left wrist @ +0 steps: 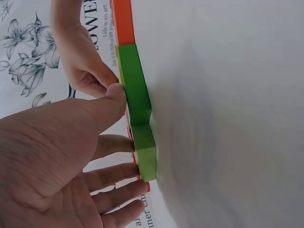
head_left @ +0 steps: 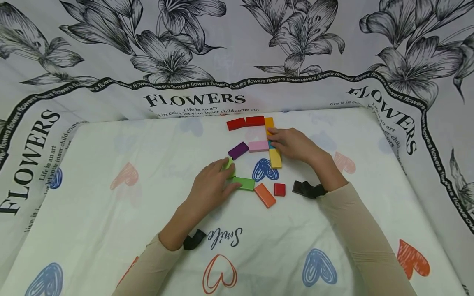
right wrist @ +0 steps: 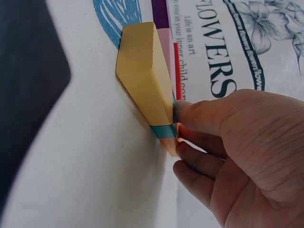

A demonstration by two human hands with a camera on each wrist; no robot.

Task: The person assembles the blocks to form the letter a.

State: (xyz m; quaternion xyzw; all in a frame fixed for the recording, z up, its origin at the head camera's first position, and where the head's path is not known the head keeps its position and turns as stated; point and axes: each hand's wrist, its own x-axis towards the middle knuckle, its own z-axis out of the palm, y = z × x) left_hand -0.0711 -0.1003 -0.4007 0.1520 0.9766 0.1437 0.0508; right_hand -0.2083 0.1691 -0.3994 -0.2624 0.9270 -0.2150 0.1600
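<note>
Coloured blocks lie on a white cloth, set end to end in a bent line. My left hand (head_left: 209, 183) rests at its left side, fingers stretched along the light green block (left wrist: 145, 159) and thumb tip on the green block (left wrist: 135, 80). My right hand (head_left: 294, 144) is at the right column, its fingertips touching the blue block (head_left: 271, 144) and the amber block (head_left: 269, 122) beyond it. A yellow block (right wrist: 137, 61) forms the near end of that column. Between the sides lie a pink block (head_left: 258, 146) and a purple block (head_left: 238, 150).
Two red blocks (head_left: 255, 121) make the far row. Closest to me are an orange block (head_left: 265, 195) and a small red block (head_left: 279, 189). A black strap piece (head_left: 307, 189) hangs at my right wrist. Behind the blocks, the flower-printed cloth (head_left: 296, 94) rises.
</note>
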